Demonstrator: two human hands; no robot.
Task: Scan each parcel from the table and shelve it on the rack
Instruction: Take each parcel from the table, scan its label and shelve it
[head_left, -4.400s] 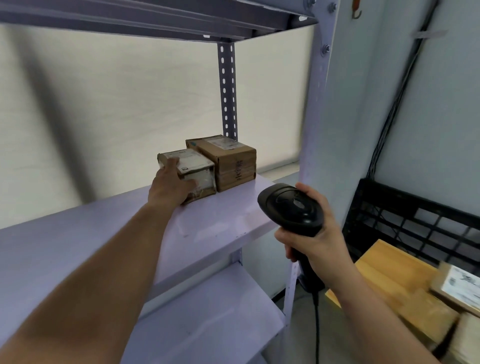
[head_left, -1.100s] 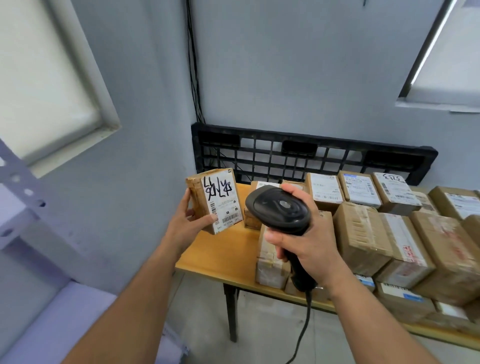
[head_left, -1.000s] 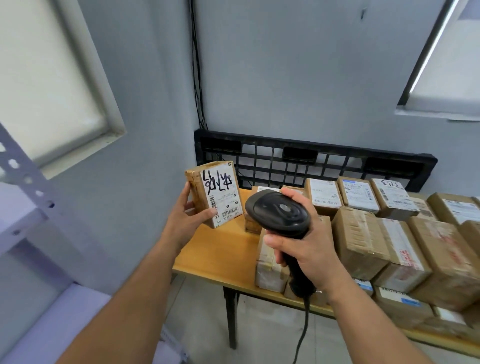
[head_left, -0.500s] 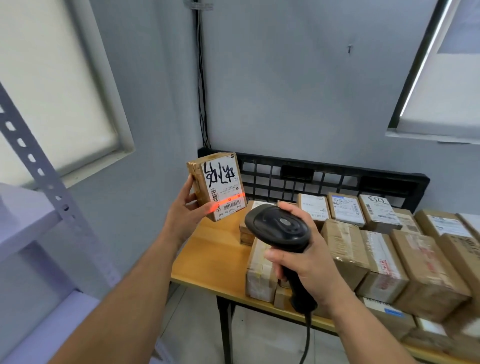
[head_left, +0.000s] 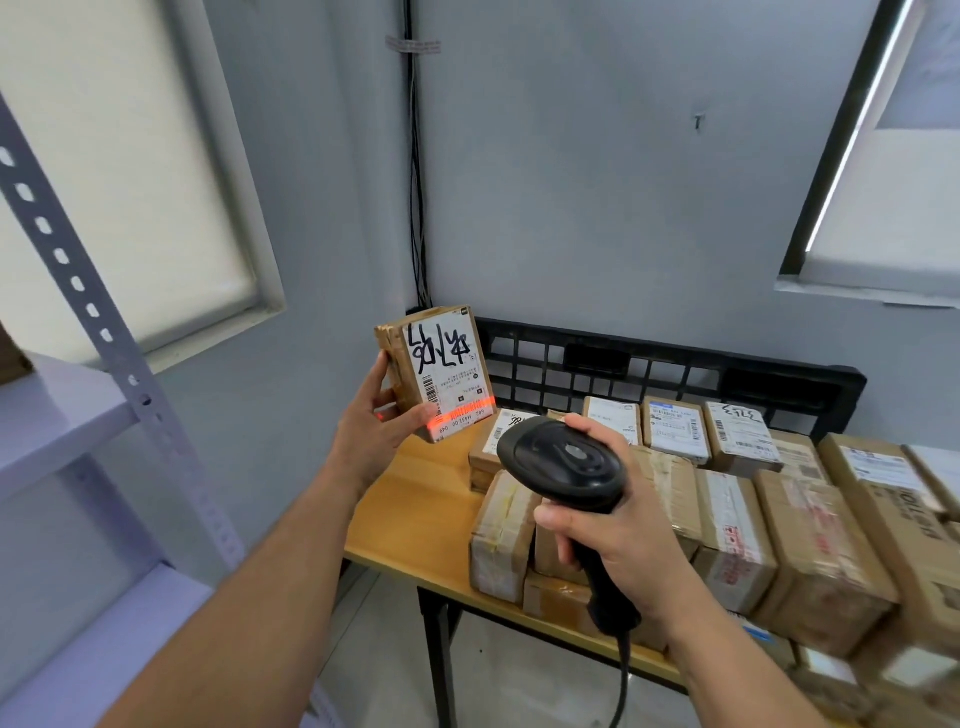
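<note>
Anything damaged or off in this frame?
Held parcel: its left edge is crumpled and the top corner frayed. The red scan line crosses the label's bottom and spills onto the left hand's thumb. Table parcels lean unevenly; nothing spilled.

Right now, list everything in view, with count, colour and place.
table: one, yellow wood top, black legs, centre right
table parcels: over ten, brown, crowded on table
held parcel: one, brown with white label, raised over table's left end, red scan line on label
scanner: one, black, near held parcel
grid panel: one, black, against wall behind table
rack: one, pale grey, far left
cables: several, black, down wall corner
left hand: grips held parcel
right hand: grips scanner handle
</note>
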